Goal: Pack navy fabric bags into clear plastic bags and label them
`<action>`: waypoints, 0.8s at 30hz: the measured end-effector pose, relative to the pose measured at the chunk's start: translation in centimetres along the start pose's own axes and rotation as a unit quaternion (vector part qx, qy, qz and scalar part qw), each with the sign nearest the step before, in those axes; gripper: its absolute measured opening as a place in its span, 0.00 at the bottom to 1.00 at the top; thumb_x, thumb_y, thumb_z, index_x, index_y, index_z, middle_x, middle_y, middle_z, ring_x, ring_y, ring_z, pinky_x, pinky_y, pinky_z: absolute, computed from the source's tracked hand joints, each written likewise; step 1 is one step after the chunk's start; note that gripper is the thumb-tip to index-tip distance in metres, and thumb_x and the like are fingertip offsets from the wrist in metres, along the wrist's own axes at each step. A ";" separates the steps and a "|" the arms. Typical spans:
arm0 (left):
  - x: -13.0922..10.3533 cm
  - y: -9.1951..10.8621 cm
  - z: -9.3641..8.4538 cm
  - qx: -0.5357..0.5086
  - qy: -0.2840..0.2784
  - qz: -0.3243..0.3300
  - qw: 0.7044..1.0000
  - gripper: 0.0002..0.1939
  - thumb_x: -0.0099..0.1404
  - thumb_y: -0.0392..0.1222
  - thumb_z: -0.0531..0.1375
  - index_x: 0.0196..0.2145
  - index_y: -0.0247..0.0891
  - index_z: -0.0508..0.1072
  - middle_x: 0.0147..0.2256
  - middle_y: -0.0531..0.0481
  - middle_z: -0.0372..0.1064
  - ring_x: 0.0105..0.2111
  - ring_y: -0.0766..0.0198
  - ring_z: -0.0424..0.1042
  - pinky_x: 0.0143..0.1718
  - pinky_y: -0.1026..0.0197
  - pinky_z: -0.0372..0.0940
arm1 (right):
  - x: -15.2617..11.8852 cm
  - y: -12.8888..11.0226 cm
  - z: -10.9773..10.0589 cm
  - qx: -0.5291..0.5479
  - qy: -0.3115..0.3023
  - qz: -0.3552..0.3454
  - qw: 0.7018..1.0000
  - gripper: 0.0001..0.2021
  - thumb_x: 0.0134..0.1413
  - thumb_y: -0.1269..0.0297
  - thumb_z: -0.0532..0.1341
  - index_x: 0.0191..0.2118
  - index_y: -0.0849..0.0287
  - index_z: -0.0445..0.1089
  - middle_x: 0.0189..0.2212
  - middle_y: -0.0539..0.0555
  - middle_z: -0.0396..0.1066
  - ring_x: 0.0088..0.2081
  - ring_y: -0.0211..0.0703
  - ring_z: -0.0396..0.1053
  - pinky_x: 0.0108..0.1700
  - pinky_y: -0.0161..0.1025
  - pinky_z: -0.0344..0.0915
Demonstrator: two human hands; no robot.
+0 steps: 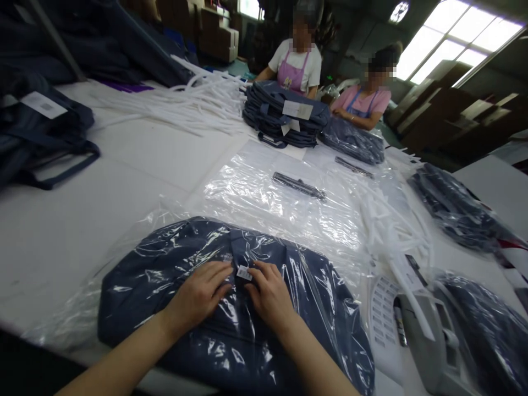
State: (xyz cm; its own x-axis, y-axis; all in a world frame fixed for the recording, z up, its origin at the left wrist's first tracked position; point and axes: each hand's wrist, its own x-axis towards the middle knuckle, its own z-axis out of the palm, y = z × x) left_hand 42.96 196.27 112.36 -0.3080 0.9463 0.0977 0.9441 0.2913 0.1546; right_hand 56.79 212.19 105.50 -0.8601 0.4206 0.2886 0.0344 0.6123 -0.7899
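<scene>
In front of me lies a dark navy fabric bag [181, 275] inside a clear, shiny plastic bag [313, 280]. A small white barcode sticker [244, 273] is at the middle of the plastic, between my two hands. My right hand [270, 294] has its thumb and fingertips at the sticker's right edge, pinching or pressing it; which of the two is hard to see. Just left of the sticker, my left hand [200, 291] rests on the plastic, fingers stretched and thumb apart, holding nothing. Faint print on the plastic shows by its fingertips.
Flat plastic bags [247, 181] lie beyond, with a dark strap [299, 185] on top. Folded navy bags [284, 113] are stacked farther back, near two people. White strips [198, 96] spread behind. At right are a label sheet [383, 308], a grey device [433, 335] and wrapped bags [487, 324].
</scene>
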 end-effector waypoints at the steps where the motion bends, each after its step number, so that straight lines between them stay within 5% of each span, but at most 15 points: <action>1: -0.1 -0.2 -0.3 -0.035 0.032 -0.088 0.995 0.17 0.68 0.47 0.53 0.50 0.38 0.70 0.49 0.44 0.70 0.50 0.56 0.69 0.55 0.53 0.62 | 0.0 -0.1 0.3 -0.004 -0.005 -0.009 1.000 0.16 0.55 0.70 0.60 0.50 0.59 0.70 0.51 0.60 0.68 0.50 0.51 0.63 0.54 0.48 0.64; 3: -0.3 -0.8 -0.7 -0.120 0.053 -0.270 0.954 0.22 0.66 0.54 0.53 0.49 0.36 0.69 0.45 0.43 0.72 0.44 0.56 0.72 0.49 0.54 0.68 | 0.4 -0.3 1.0 -0.011 -0.018 -0.003 1.000 0.18 0.55 0.68 0.61 0.53 0.61 0.68 0.51 0.61 0.68 0.50 0.52 0.63 0.55 0.49 0.64; 5: -0.3 -1.5 -0.7 -0.192 0.029 -0.381 0.904 0.28 0.62 0.59 0.55 0.51 0.34 0.67 0.45 0.42 0.72 0.43 0.55 0.73 0.47 0.55 0.69 | 0.8 -0.3 1.8 -0.016 -0.030 0.011 0.999 0.19 0.55 0.66 0.61 0.53 0.63 0.68 0.50 0.62 0.68 0.50 0.53 0.63 0.55 0.50 0.63; 11: 1.1 -0.9 -0.7 -0.163 -0.029 -0.425 0.890 0.32 0.58 0.58 0.56 0.52 0.31 0.67 0.47 0.40 0.71 0.44 0.53 0.73 0.49 0.53 0.68 | 0.6 0.4 3.9 0.002 -0.029 0.048 0.998 0.20 0.54 0.64 0.62 0.54 0.60 0.68 0.51 0.61 0.68 0.51 0.54 0.63 0.55 0.51 0.62; 13: 1.4 0.2 -0.4 -0.095 -0.021 -0.362 0.927 0.31 0.61 0.56 0.54 0.54 0.31 0.67 0.52 0.38 0.67 0.52 0.51 0.68 0.55 0.50 0.63 | 0.3 0.7 4.3 -0.004 -0.034 0.045 0.998 0.22 0.54 0.64 0.62 0.56 0.60 0.66 0.54 0.62 0.66 0.54 0.56 0.62 0.56 0.53 0.61; 15: 1.2 1.0 0.5 0.021 -0.030 -0.217 0.975 0.30 0.64 0.55 0.53 0.58 0.34 0.63 0.60 0.41 0.58 0.61 0.50 0.56 0.62 0.47 0.53 | 0.1 0.7 4.0 -0.013 -0.042 0.014 0.999 0.26 0.55 0.62 0.61 0.60 0.58 0.62 0.60 0.62 0.59 0.61 0.60 0.54 0.60 0.56 0.55; 18: 0.2 0.7 2.0 0.155 -0.100 -0.022 0.983 0.29 0.66 0.55 0.52 0.62 0.42 0.60 0.63 0.48 0.53 0.64 0.49 0.49 0.63 0.44 0.49 | -1.2 0.2 2.1 -0.005 -0.050 -0.026 0.998 0.30 0.54 0.59 0.62 0.62 0.57 0.58 0.65 0.62 0.50 0.66 0.65 0.42 0.63 0.65 0.43; 20: -0.8 -0.5 1.8 0.194 -0.092 -0.001 0.977 0.29 0.68 0.55 0.51 0.62 0.40 0.59 0.63 0.46 0.53 0.64 0.48 0.49 0.61 0.44 0.52 | -3.7 -0.7 0.2 0.044 -0.051 -0.017 0.998 0.28 0.54 0.59 0.62 0.60 0.59 0.61 0.63 0.65 0.53 0.65 0.66 0.46 0.62 0.65 0.44; 22: -1.7 -2.4 -0.3 0.218 -0.027 -0.014 0.976 0.30 0.69 0.56 0.47 0.62 0.36 0.58 0.64 0.43 0.49 0.65 0.46 0.44 0.62 0.43 0.50 | -7.7 -1.7 -1.2 0.159 -0.088 0.006 0.983 0.21 0.55 0.59 0.60 0.54 0.58 0.69 0.55 0.63 0.65 0.58 0.58 0.59 0.58 0.56 0.55; 24: -2.6 -4.7 -3.7 0.232 0.054 -0.036 0.971 0.31 0.70 0.58 0.45 0.60 0.32 0.59 0.64 0.39 0.49 0.65 0.45 0.43 0.63 0.42 0.47 | -12.3 -2.5 -1.1 0.328 -0.188 0.090 0.921 0.14 0.54 0.54 0.60 0.40 0.56 0.76 0.38 0.57 0.74 0.43 0.48 0.70 0.47 0.43 0.64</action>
State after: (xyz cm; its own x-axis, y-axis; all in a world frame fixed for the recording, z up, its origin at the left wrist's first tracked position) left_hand 38.86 191.97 115.01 -0.3626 0.9082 0.2093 0.8635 0.4119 -0.2912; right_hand 67.86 206.26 104.54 -0.9904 0.1379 0.0103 -0.0150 -0.0329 -0.9993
